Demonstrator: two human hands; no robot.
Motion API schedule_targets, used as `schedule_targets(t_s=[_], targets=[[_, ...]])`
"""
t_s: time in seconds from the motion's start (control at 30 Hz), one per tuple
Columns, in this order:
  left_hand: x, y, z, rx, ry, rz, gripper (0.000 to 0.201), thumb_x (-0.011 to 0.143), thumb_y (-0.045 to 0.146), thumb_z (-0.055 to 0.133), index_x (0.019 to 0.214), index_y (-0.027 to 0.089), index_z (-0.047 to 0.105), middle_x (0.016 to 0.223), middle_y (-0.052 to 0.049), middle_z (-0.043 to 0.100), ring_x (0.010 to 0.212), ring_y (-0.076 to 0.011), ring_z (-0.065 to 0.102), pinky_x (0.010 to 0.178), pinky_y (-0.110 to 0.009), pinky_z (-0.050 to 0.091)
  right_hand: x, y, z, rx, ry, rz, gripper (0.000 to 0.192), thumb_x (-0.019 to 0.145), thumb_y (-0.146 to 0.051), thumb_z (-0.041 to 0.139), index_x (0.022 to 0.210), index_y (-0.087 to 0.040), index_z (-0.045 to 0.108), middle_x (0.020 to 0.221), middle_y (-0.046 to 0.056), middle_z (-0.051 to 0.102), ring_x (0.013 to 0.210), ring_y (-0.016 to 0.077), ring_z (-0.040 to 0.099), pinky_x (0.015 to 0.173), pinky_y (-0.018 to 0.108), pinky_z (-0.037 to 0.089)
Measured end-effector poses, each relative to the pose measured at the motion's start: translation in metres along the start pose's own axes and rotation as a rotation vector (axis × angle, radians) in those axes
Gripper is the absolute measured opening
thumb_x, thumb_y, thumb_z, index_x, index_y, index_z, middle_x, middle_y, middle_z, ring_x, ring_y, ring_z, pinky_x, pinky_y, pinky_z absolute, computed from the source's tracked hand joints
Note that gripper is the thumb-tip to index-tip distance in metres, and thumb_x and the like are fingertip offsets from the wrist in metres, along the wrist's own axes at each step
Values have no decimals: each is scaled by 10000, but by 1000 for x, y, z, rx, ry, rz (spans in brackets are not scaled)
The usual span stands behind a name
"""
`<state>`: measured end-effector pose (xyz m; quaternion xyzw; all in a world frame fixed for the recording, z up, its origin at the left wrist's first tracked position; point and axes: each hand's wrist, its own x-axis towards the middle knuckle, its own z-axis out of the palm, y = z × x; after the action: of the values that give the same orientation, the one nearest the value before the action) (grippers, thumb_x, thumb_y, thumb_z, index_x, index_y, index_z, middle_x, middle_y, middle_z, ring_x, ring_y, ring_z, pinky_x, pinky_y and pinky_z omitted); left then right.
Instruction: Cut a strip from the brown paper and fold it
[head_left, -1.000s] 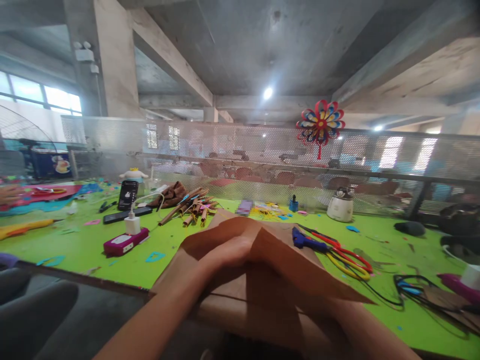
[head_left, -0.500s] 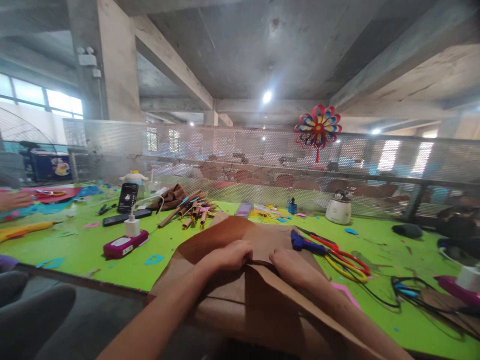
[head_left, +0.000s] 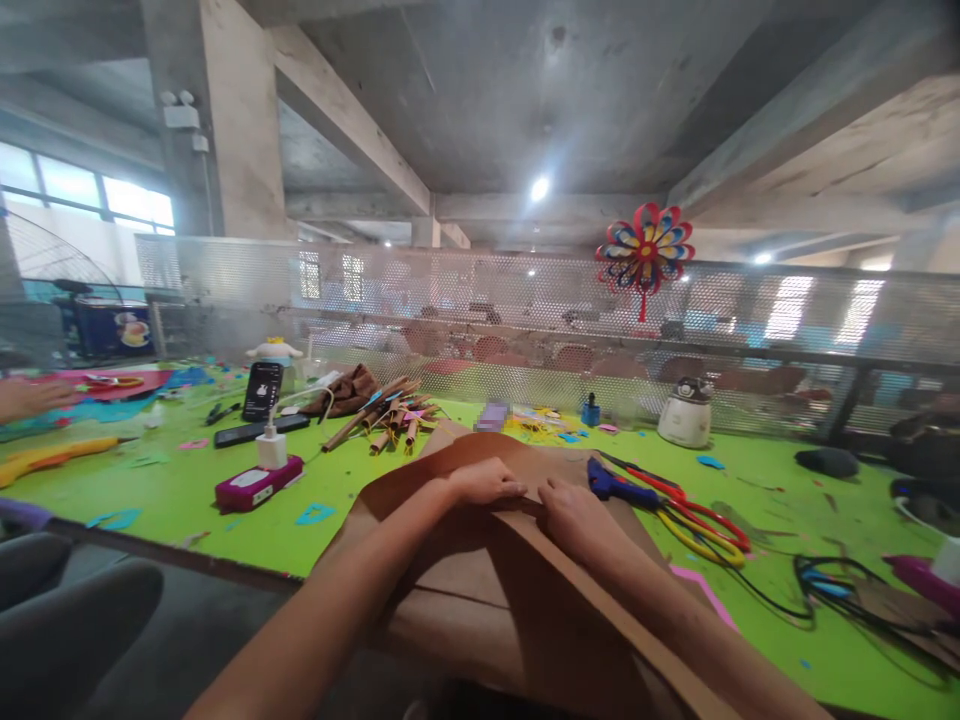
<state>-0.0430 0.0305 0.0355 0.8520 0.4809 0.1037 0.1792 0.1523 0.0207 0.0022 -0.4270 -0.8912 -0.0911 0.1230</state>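
The brown paper flap (head_left: 600, 599) has dropped, uncovering more of both hands (head_left: 574, 512)

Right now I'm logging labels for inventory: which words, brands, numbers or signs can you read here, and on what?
No text can be read.
Standing phone: pale marks on its screen, too small to read.
Purple power strip: pale patch on top, any lettering too small.
Blue container: printed picture, any lettering too blurred.
Brown paper: no writing visible.

Magenta power strip (head_left: 238, 490) near an upright phone (head_left: 262, 392)
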Motion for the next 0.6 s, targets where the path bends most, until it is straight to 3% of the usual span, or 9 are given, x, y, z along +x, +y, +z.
schedule_targets(t_s=[0.17, 0.33, 0.47, 0.6], targets=[[3, -4, 10, -118, 15, -67, 466, 855, 497, 421, 629, 125, 589, 558, 30, 386, 547, -97, 319, 525, -243, 245, 1, -3, -1, -19, 69, 25, 177, 830, -100, 460, 923, -147, 604, 934, 91, 588, 774, 178, 591, 621, 271, 334], [1, -14, 19, -249, 28, 67, 475, 824, 537, 474, 789, 101, 662, 627, 26, 461, 591, -93, 355, 546, -216, 275, -3, 1, -1, 75, 48, -14, 147, 806, -145, 485, 880, -137, 612, 924, 98, 578, 806, 180, 560, 676, 263, 351], [1, -16, 22, -210, 43, 104, 413, 828, 477, 510, 887, 107, 683, 687, 10, 542, 625, -98, 412, 583, -209, 306, -1, 11, -1, 301, 74, -68, 226, 731, -131, 514, 920, -142, 638, 964, 97, 601, 900, 187, 535, 761, 250, 372], [4, -15, 27, -259, 43, 115, 367, 833, 422, 517, 889, 100, 684, 729, -15, 593, 657, -115, 460, 617, -218, 348, 4, 18, 1, 569, -40, -109, 276, 788, -234, 494, 985, -146, 667, 896, 77, 655, 796, 180, 546, 701, 252, 388]])
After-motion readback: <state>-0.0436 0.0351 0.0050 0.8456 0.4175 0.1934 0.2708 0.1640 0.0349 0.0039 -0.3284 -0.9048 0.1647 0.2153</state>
